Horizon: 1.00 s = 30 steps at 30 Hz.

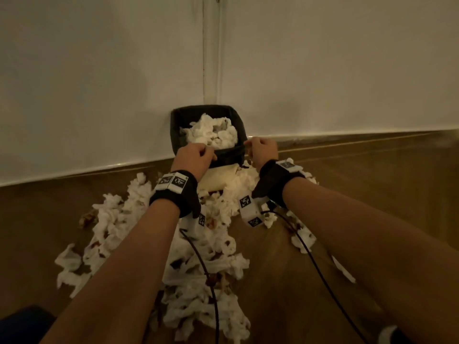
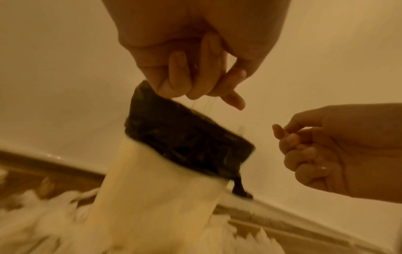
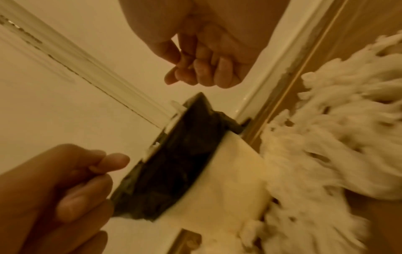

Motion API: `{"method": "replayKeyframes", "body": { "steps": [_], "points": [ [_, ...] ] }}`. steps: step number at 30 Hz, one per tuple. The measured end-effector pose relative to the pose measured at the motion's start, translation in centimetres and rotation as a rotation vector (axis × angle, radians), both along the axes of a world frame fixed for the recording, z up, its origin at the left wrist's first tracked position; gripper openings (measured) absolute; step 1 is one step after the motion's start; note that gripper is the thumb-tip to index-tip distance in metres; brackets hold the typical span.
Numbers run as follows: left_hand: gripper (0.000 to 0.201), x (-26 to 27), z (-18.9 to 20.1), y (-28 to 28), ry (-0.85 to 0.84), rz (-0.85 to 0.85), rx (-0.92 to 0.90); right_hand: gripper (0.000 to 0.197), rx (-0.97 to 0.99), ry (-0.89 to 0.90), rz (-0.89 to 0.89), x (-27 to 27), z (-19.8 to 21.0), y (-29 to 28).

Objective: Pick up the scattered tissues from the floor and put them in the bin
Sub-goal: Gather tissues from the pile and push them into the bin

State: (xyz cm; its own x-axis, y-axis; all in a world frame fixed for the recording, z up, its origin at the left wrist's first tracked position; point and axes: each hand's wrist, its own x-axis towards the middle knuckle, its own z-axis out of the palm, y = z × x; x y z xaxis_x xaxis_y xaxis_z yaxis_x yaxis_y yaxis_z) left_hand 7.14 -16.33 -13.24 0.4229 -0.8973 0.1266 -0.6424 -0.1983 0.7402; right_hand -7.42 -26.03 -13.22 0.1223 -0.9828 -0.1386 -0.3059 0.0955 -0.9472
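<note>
Dim room corner: pale walls (image 1: 99, 70), white skirting (image 1: 372, 133), brown wooden floor (image 1: 385, 182).

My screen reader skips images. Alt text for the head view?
Both hands, left hand and right hand, are at the near rim of a black-lined bin holding tissues; more tissues lie on the wooden floor.

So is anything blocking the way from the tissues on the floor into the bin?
Nothing visible blocks it. The bin has no lid and its mouth is open, part-filled with tissues. The left hand and right hand are at its near rim; the floor tissues lie just in front.
</note>
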Motion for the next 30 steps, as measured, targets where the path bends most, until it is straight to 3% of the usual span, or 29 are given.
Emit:
{"method": "replayKeyframes", "body": {
  "steps": [4, 10, 15, 25, 28, 30],
  "points": [
    [0.026, -2.2, -3.7, 2.0, 0.002, -0.076, 0.170, 0.031, 0.102, 0.182, 0.043, -2.7, -4.4, 3.4],
    [0.023, -3.8, -8.0, 3.7, 0.029, -0.188, 0.364, 0.020, 0.263, 0.386, 0.329, -5.3, -9.9, 8.3],
    [0.024, -3.8, -9.7, 3.9, -0.117, -0.250, 0.422, 0.012, 0.326, 0.504, 0.497, -6.3, -12.6, 10.4],
    [0.020, -1.8, -11.9, 3.8, -0.149, -0.072, 0.469, 0.063, 0.282, 1.027, 0.865, -6.2, -16.4, 12.7],
    [0.023, -2.0, -12.5, 4.1, -0.193, -0.115, 0.523, 0.064, 0.201, 1.080, 0.894, -6.3, -17.1, 13.9],
    [0.029, -2.4, -12.9, 4.3, -0.272, -0.137, 0.571, 0.054, 0.163, 1.057, 0.881, -6.5, -17.0, 14.2]
  ]
}}
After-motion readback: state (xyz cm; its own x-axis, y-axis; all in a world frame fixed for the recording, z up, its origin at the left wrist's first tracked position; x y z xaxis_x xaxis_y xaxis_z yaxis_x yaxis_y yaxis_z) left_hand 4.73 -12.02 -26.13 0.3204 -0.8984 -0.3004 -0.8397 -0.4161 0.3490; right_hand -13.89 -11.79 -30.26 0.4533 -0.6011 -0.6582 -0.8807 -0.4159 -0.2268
